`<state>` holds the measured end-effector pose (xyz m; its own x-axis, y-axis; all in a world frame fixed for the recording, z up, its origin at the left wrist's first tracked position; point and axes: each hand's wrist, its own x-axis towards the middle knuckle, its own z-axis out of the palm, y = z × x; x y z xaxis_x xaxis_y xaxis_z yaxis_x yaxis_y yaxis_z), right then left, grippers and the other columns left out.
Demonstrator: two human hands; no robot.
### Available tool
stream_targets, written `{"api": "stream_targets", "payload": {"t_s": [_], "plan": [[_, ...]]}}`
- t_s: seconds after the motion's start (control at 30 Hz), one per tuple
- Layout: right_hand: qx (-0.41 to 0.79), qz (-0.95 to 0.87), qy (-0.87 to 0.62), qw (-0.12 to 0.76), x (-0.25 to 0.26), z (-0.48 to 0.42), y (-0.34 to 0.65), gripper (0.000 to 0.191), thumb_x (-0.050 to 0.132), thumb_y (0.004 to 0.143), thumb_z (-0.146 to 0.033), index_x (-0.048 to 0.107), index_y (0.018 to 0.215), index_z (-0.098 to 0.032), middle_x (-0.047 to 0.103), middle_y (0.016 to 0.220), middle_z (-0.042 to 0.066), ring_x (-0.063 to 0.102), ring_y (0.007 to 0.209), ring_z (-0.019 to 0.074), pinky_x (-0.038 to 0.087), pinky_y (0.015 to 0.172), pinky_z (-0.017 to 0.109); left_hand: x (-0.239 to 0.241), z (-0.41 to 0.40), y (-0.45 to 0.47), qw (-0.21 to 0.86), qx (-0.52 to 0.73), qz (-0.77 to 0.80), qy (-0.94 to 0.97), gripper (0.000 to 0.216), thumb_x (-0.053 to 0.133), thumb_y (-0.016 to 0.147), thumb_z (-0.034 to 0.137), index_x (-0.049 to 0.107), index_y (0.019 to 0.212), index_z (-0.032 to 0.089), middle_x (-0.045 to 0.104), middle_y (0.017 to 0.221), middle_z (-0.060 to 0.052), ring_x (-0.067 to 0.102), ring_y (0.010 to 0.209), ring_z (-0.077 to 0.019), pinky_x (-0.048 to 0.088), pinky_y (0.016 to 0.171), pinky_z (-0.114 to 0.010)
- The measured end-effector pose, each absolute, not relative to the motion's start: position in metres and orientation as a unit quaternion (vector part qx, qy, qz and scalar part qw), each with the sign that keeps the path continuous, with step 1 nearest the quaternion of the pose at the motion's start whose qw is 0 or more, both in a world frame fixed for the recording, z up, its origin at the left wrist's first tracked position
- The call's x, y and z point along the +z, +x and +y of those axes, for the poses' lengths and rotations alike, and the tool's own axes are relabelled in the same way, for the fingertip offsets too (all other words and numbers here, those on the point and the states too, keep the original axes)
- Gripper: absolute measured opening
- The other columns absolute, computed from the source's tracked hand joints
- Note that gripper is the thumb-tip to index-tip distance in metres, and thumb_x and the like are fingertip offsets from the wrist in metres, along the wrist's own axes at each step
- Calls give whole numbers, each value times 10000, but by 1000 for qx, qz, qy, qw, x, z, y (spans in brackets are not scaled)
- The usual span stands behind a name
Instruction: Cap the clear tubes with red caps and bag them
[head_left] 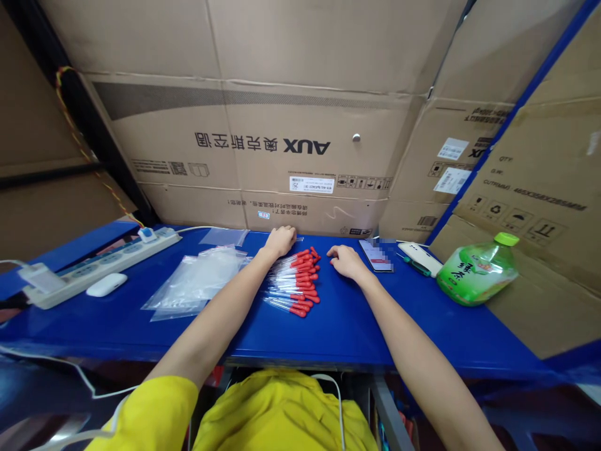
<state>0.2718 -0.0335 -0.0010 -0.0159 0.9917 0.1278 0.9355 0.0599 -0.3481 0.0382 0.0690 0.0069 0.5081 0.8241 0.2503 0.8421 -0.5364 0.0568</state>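
A pile of clear droppers with red rubber bulbs lies on the blue tabletop, bulbs mostly facing right. Beyond the pile, my left hand rests with its fingers curled closed. A thin clear end pokes out at its right side, but what it belongs to is hidden. My right hand is just right of the bulbs, its fingers bent inward. A tiny red spot shows at those fingertips, too small to name. Left of the droppers, partly behind my left forearm, clear plastic zip bags lie in a loose stack.
On the left are a power strip and a white earbud case. To the right lie a phone, a white device with a green tool, and a green tea bottle. Cardboard sheets wall the back.
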Motion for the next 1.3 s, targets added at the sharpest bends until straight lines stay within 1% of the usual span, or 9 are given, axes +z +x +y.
{"api": "stream_targets", "payload": {"t_s": [0.07, 0.2, 0.3, 0.4, 0.67, 0.83, 0.93, 1.07, 1.3], "plan": [[82, -712, -677, 170, -1, -34, 273, 324, 657, 858, -85, 781, 1128, -215, 772, 1179, 86, 698, 1149, 257, 506, 955, 310, 8, 69, 37, 34, -127, -470, -873, 181, 517, 976, 201, 643, 1103, 181, 715, 1164, -108, 662, 1107, -254, 487, 907, -343], [86, -726, -661, 168, 2, -36, 279, 270, 694, 828, -74, 805, 1024, -225, 799, 1061, 72, 737, 1027, 237, 516, 864, 283, 9, 69, 34, 8, -126, -438, -890, 334, 591, 928, 190, 621, 1261, 192, 759, 1093, -74, 701, 1023, -221, 505, 828, -281], [85, -736, -654, 152, 6, -37, 283, 213, 712, 797, -72, 811, 906, -225, 805, 985, 60, 743, 963, 227, 503, 804, 268, 11, 70, 31, -6, -102, -401, -910, 276, 606, 895, 169, 722, 1143, 206, 773, 1097, -66, 716, 996, -206, 513, 823, -254], [89, -739, -652, 142, 10, -38, 286, 204, 717, 753, -57, 797, 834, -226, 799, 924, 42, 735, 913, 210, 482, 753, 252, 12, 69, 29, 10, -89, -393, -915, 251, 615, 893, 212, 786, 1075, 234, 781, 1108, -64, 722, 1011, -209, 523, 856, -254], [87, -722, -673, 138, 12, -42, 285, 186, 731, 711, -118, 717, 846, -245, 754, 870, -4, 682, 808, 168, 401, 658, 238, 16, 59, 31, 50, -76, -399, -912, 254, 587, 926, 216, 814, 1039, 227, 780, 1070, -112, 727, 1032, -236, 519, 896, -289], [70, -705, -690, 151, 11, -43, 277, 262, 716, 772, -223, 683, 1031, -250, 744, 932, 21, 673, 829, 182, 389, 674, 251, 18, 53, 30, 61, -84, -415, -904, 262, 612, 926, 276, 755, 1141, 237, 771, 1079, -106, 729, 1006, -242, 523, 858, -293], [65, -703, -687, 172, 11, -42, 273, 292, 671, 825, -230, 691, 1114, -266, 755, 982, 26, 683, 902, 197, 408, 736, 268, 19, 52, 29, 58, -88, -420, -901, 204, 621, 908, 263, 752, 1062, 240, 772, 1036, -85, 729, 973, -224, 517, 842, -274], [44, -663, -717, 211, 12, -40, 270, 164, 607, 885, -234, 724, 998, -251, 768, 1003, 29, 681, 1018, 232, 416, 812, 311, 18, 54, 29, 50, -77, -423, -902, 189, 623, 880, 240, 752, 1015, 215, 771, 1050, -86, 724, 987, -230, 522, 824, -272], [45, -642, -727, 240, 10, -36, 275, 113, 618, 860, -211, 718, 911, -225, 761, 890, 27, 687, 926, 218, 421, 816, 304, 15, 53, 31, 36, -77, -417, -905, 180, 588, 881, 191, 764, 903, 165, 750, 1044, -148, 722, 975, -255, 537, 840, -303]]}}
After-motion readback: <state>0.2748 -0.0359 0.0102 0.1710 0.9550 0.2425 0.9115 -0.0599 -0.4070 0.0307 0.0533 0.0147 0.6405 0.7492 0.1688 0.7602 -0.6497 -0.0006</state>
